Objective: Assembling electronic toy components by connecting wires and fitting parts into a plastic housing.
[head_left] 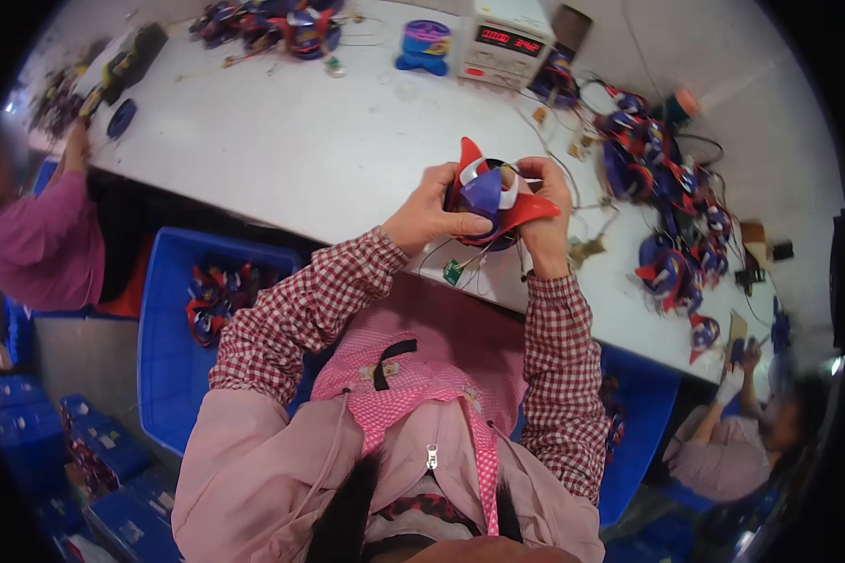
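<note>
Both hands grip one toy. The left hand pinches its blue front, and the right hand wraps its red side. The red and blue toy is held above the white table, red tips pointing up and right. Thin wires dangle under it. A blue bin sits below left.

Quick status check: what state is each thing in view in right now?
Left hand: gripping the toy.
Right hand: gripping the toy, thumb on top.
Toy: held above the table edge, wires and a small green board dangling below.
Power supply: on, red display lit.
Blue bin: open, a few toys inside.
Table: toy piles at the far and right sides.
</note>
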{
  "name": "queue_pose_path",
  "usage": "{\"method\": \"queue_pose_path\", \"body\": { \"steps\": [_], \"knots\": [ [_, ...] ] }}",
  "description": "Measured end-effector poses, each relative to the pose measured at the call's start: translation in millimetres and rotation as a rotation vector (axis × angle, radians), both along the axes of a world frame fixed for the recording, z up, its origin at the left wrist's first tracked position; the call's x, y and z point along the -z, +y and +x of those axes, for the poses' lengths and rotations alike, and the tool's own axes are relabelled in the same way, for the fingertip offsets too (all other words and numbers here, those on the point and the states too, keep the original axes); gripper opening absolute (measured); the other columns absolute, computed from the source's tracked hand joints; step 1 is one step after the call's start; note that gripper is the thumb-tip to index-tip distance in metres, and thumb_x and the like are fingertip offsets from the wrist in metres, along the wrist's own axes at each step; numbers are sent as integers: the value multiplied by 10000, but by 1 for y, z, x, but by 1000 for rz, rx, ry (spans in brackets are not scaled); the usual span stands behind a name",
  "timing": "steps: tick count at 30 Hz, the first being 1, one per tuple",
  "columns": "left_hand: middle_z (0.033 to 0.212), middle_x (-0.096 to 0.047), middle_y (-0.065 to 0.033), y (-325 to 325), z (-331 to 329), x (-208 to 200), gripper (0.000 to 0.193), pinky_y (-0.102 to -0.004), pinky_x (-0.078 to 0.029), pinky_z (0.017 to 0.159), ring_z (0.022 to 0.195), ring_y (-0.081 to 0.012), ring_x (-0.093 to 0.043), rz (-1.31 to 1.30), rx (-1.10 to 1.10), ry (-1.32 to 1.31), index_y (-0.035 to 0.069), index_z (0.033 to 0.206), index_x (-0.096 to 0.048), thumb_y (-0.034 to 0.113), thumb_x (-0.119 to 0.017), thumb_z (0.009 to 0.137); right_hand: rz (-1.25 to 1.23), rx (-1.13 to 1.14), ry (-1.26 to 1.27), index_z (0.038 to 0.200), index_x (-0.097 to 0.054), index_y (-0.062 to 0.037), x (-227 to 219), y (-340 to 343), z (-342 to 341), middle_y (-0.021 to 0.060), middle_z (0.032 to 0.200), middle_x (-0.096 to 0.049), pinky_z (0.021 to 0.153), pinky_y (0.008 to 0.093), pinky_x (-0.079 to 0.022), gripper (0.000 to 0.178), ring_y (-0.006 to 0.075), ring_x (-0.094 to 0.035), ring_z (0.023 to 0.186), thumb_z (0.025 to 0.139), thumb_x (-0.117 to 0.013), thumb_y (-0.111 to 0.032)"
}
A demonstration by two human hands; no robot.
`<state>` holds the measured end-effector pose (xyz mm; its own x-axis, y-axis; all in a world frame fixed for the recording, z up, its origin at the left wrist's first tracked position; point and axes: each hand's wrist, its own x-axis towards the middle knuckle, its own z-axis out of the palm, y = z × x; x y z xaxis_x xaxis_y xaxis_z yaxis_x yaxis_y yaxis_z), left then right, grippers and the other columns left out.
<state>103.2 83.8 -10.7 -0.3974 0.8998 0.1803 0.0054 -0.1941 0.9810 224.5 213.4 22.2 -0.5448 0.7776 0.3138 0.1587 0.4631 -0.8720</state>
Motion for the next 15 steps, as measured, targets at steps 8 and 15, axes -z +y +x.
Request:
{"method": "queue_pose_path", "body": {
  "steps": [8, 15],
  "knots": [
    [1118, -563, -97, -94, -86, -31, 647, -345, -466, 909, 994, -193, -575, 199, -174, -547, 24, 1239, -436, 99, -764, 686, 18, -283, 59, 1105, -561, -25, -56, -85, -51, 157, 1114, -486, 779, 337, -453, 380, 256, -500, 992, 780, -699, -165],
    [1013, -582, -72, -156, -274, -34, 592, -346, -503, 755, 903, -205, -584, -121, -792, -80, 46, 1151, -506, 260, -794, 680, 565, -243, -190, 1073, -552, -25, 12, -85, -41, 171, 1076, -498, 878, 442, -362, 387, 341, -457, 985, 732, -693, -142]
  ]
}}
